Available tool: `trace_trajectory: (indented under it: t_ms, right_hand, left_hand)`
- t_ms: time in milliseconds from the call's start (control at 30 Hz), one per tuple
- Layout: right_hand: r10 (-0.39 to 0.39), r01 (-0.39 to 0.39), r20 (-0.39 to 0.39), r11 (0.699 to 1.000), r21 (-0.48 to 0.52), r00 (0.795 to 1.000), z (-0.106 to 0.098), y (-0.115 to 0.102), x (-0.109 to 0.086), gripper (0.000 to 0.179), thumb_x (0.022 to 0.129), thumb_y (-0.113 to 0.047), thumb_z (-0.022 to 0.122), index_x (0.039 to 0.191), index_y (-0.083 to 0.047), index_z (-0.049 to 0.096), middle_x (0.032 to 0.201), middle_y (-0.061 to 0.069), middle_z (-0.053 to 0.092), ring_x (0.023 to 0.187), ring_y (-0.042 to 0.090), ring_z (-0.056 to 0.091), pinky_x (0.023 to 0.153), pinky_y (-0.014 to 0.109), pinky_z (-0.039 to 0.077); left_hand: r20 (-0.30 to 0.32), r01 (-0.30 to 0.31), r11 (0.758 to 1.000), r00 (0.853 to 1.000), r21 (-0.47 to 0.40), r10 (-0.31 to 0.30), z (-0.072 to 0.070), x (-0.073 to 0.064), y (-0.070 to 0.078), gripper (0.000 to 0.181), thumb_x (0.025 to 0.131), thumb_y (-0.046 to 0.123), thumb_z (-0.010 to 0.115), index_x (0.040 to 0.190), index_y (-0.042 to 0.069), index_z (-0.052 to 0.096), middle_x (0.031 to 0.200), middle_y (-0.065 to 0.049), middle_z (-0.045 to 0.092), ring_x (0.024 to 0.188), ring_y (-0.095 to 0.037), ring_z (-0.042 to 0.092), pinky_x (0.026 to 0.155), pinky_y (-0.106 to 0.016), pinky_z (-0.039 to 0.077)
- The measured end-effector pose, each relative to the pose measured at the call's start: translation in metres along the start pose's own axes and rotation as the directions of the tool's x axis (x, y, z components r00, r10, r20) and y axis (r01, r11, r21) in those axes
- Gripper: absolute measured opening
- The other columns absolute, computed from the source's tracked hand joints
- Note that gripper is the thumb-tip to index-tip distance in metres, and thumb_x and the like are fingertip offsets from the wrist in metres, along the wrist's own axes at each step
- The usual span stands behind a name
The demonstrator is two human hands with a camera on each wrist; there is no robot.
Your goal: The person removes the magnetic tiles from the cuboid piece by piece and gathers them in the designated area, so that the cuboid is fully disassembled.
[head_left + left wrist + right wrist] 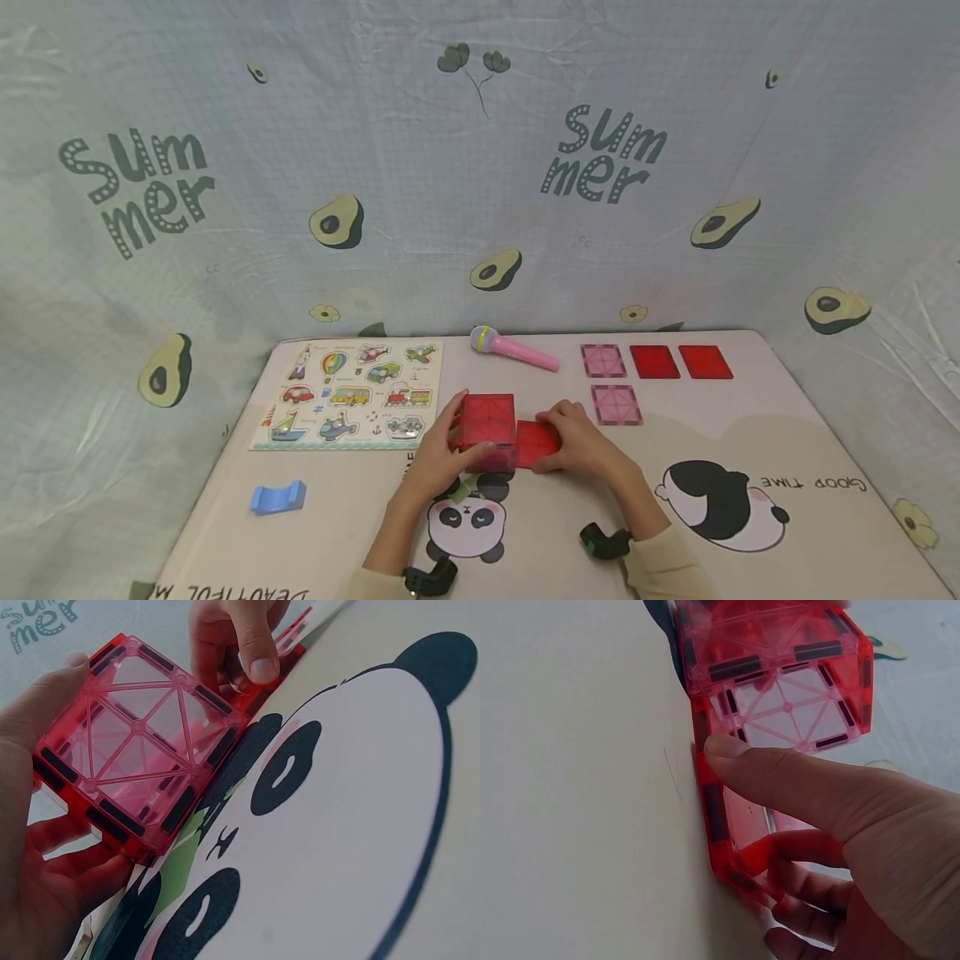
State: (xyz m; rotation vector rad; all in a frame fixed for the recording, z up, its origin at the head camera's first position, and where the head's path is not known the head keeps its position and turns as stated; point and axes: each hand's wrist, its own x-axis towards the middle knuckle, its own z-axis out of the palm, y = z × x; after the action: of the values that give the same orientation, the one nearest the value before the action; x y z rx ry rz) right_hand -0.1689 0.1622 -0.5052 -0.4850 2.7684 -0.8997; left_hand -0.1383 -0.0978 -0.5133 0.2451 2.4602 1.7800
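Observation:
A cube of translucent red and pink magnetic tiles [489, 418] stands on the table just above the printed panda's head. My left hand [435, 467] grips it from the left, thumb along the near side and fingers behind. In the left wrist view, a pink face of the cube [137, 727] shows crossing ribs and dark magnets along its edges. Flat against the cube's right side lies a red magnetic tile [534, 444]. My right hand [585, 446] pinches this tile, thumb on its near edge and fingers curled round the far right. The right wrist view shows the tile's red edge [715, 814] meeting the cube's base.
Two pink tiles [603, 361] and two red tiles [655, 362] lie at the back right. A pink toy microphone [521, 350] is behind the cube. To the left are a vehicle puzzle board [348, 392] and a blue curved block [277, 498]. A printed curtain [420, 167] hangs behind.

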Motion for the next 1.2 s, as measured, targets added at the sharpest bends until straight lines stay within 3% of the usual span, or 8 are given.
trace_trajectory:
  t_ms: [267,567,800,1200]
  right_hand:
    - [0.023,-0.023,-0.003,1.000,0.003,1.000,-0.001,-0.002,0.000,0.070,0.065,-0.032,0.093,0.126,-0.013,0.064,0.117,0.001,0.056,0.113,0.017,0.047,0.086,0.036,0.057]
    - [0.021,-0.021,0.010,0.999,0.046,1.000,-0.004,-0.001,0.000,0.074,0.064,-0.032,0.094,0.127,-0.014,0.058,0.118,0.000,0.062,0.110,0.017,0.054,0.089,0.038,0.057]
    - [0.029,-0.030,0.020,0.999,0.030,0.999,-0.009,-0.001,-0.002,0.061,0.075,-0.025,0.087,0.129,-0.014,0.060,0.124,0.003,0.063,0.113,0.018,0.058,0.099,0.043,0.056]
    - [0.029,-0.030,0.038,0.999,0.030,0.999,-0.023,0.006,-0.005,0.040,0.088,-0.016,0.075,0.126,-0.013,0.063,0.111,0.000,0.064,0.099,0.015,0.057,0.089,0.037,0.058]
  left_hand:
    - [0.000,-0.012,1.000,1.000,-0.001,0.012,-0.001,0.000,0.000,0.093,0.083,0.044,0.078,0.159,0.023,0.027,0.151,-0.006,0.048,0.136,-0.034,0.053,0.103,-0.048,0.054]
    - [-0.002,0.003,1.000,1.000,0.004,-0.003,-0.001,0.000,0.000,0.091,0.083,0.046,0.078,0.157,0.030,0.029,0.152,-0.006,0.048,0.136,-0.033,0.052,0.103,-0.047,0.054]
    - [-0.002,-0.003,1.000,1.000,0.012,0.003,-0.001,0.000,0.000,0.091,0.082,0.046,0.078,0.157,0.031,0.028,0.152,-0.006,0.048,0.135,-0.033,0.053,0.103,-0.047,0.054]
    - [-0.003,-0.004,1.000,1.000,0.025,0.004,0.000,0.001,0.001,0.093,0.081,0.047,0.079,0.158,0.029,0.028,0.151,-0.005,0.048,0.136,-0.032,0.051,0.101,-0.047,0.055]
